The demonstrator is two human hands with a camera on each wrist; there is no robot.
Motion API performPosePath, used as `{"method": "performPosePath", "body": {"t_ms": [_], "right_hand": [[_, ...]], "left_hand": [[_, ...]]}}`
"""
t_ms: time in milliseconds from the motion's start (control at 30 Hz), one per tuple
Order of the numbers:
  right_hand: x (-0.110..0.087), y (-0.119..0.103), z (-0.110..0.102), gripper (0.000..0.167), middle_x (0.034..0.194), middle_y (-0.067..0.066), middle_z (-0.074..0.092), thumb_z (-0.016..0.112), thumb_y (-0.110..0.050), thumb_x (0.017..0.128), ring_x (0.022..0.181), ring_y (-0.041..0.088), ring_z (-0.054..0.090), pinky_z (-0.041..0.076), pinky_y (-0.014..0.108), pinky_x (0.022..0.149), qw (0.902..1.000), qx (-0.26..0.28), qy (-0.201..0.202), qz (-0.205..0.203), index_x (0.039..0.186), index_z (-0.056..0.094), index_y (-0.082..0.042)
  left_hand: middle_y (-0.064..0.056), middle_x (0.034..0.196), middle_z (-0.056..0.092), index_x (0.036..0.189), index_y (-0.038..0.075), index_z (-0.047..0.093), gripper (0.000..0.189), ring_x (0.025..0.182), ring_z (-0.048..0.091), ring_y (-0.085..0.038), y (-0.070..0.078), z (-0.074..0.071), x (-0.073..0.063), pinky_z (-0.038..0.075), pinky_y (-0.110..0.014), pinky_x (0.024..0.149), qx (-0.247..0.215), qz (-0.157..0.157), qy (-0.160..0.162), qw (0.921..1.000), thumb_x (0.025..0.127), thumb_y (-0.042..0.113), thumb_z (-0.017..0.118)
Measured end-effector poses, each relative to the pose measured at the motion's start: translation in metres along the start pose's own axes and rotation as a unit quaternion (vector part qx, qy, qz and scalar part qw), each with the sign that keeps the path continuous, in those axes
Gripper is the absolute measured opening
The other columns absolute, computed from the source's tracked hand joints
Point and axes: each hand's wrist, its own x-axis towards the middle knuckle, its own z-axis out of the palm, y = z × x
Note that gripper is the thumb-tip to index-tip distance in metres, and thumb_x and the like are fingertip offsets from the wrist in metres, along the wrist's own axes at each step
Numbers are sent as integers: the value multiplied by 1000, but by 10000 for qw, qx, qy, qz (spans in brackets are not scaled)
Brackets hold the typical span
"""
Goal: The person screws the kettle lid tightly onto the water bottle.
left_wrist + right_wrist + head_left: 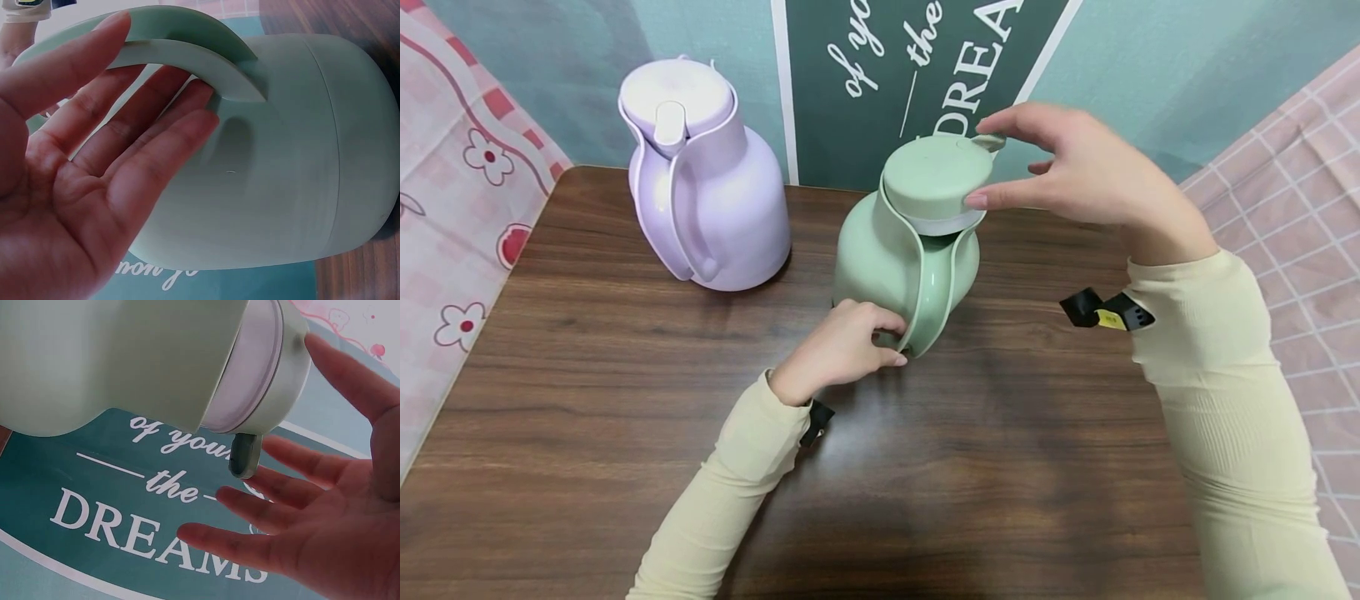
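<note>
jug (867, 246), green, standing near the far edge of the desk (1037, 467), handle (936, 292) toward the person, presumably for easy reach. left hand (841, 340) at that handle, thumb on one side, fingers through the loop, likely steadying the jug against any pull from above. right hand (1078, 167) pinching the lid (936, 175) between thumb and forefinger, the latter by the tab (990, 142), other fingers spread clear. lid high and askew, pale collar (940, 226) exposed, dark gap over the handle; cannot tell how loose. lilac jug (737, 200) well apart to the left, capped, perhaps set there for elbow room around the green one.
</note>
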Motion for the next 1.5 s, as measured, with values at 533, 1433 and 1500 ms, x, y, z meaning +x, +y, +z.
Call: {"method": "performPosePath", "body": {"t_ms": [533, 1433, 1500], "right_hand": [[19, -14, 2, 81, 139, 2, 39, 71, -44, 74, 123, 20, 35, 26, 41, 98, 9900, -1132, -791, -280, 140, 34, -15], [20, -20, 13, 74, 120, 9, 52, 79, -37, 66, 109, 21, 46, 30, 39, 90, 9982, -532, -124, 239, 126, 45, -11], [18, -22, 15, 76, 121, 9, 51, 79, -39, 65, 110, 22, 47, 30, 40, 91, 9982, -488, 17, 349, 126, 44, -11]], "left_hand": [[7, 71, 58, 83, 13, 68, 10, 62, 47, -9, 0, -2, 0, 40, -23, 62, 8, 17, -13, 10000, 76, 15, 74], [7, 70, 58, 84, 12, 68, 11, 61, 47, -9, -3, 1, 1, 40, -23, 61, -53, 53, 1, 10000, 76, 15, 74], [7, 71, 58, 84, 12, 68, 11, 61, 47, -9, -3, 0, 0, 40, -23, 61, -51, 64, 6, 10000, 75, 15, 74]]}}
